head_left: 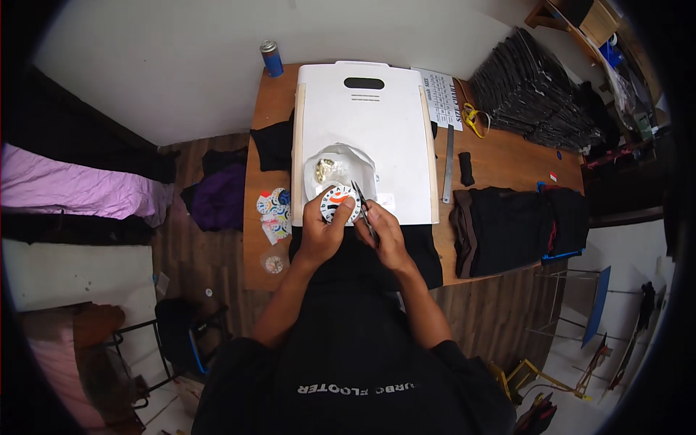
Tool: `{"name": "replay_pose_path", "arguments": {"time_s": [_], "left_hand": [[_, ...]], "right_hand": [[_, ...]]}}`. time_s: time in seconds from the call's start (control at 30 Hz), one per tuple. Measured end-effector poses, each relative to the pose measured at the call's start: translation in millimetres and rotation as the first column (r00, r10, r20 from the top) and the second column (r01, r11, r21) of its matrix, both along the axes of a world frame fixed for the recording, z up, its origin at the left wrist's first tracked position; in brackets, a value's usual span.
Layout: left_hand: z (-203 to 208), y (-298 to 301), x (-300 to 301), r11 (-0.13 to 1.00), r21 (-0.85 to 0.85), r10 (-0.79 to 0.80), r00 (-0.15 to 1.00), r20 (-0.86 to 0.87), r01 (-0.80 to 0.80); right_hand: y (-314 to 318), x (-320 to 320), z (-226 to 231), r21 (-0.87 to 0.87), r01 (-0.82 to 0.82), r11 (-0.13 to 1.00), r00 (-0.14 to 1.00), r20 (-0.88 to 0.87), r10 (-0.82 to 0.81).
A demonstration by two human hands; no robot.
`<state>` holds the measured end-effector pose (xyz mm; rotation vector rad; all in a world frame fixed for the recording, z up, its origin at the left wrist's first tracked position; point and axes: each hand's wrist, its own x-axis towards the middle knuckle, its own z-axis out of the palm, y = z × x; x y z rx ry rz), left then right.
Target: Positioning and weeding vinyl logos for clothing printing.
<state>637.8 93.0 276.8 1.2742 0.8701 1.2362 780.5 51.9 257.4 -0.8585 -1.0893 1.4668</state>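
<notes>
My left hand (320, 233) pinches a round white tag (335, 196) with an orange, blue and black print, thumb on top. In my right hand (390, 238) is a small pair of dark scissors (357, 190), blades pointing up beside the tag's right edge. I cannot tell whether the blades touch it. Just beyond my hands, a crumpled clear plastic bag (360, 161) with small gold-coloured pieces (323, 171) in it lies on a white board (391, 138). Black cloth (406, 250) spreads out from under the board's near edge.
Left of the board on the wooden table (262, 170) lie printed round tags (275, 220) and a small clear packet (274, 264). A can (271, 59) stands at the back left. To the right are a metal ruler (448, 167), folded dark clothes (507, 228) and stacked black packets (533, 94).
</notes>
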Motion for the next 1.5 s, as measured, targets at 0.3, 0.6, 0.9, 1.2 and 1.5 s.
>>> {"name": "replay_pose_path", "arguments": {"time_s": [0.3,0.6,0.9,1.2,1.5], "left_hand": [[-15,32,7,1.000,-0.018,-0.018,0.999,-0.031,0.017],[-23,36,13,1.000,-0.011,-0.014,0.999,-0.040,0.014],[-23,19,15,0.999,-0.039,-0.017,1.000,-0.013,0.017],[-18,8,12,0.998,-0.039,-0.042,0.999,-0.009,0.041],[-19,5,12,0.999,-0.038,-0.036,0.999,0.018,0.037]], "right_hand": [[29,11,-14,-0.017,0.012,1.000,0.999,0.031,-0.012],[32,17,-17,-0.070,0.028,0.997,0.996,0.090,-0.022],[14,16,-21,-0.057,0.065,0.996,0.994,0.095,-0.060],[4,22,-15,-0.062,0.033,0.998,0.994,0.104,-0.026],[-1,17,-17,-0.070,0.026,0.997,0.998,0.066,-0.021]]}}
